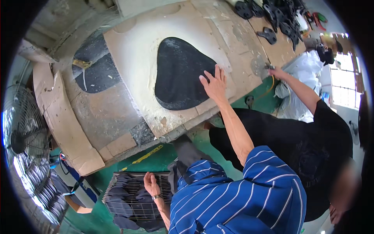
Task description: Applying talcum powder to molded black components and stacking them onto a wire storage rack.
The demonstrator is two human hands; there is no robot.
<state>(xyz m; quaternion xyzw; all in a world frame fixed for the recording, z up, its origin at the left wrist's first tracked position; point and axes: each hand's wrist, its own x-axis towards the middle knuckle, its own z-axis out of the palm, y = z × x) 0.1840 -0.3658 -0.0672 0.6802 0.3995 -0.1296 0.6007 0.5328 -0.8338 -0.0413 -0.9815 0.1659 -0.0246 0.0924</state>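
A large black rounded-triangular sheet (181, 76) lies flat on a cardboard surface crusted with whitish residue. My right hand (215, 82) rests at the sheet's right edge, fingers spread, gripping nothing. Lower down, my left hand (152, 185) hovers by a wire rack (136, 201) stacked with dark flat pieces (120, 206). Its fingers are loosely bent and seem to hold nothing; a watch circles that wrist.
A co-worker in black (288, 144) stands close on my right, a hand (277, 73) on a small metal tool with a hose. Black moulded parts (286, 29) are heaped at the table's far right. At left stand a fan (25, 128) and bent cardboard (66, 121).
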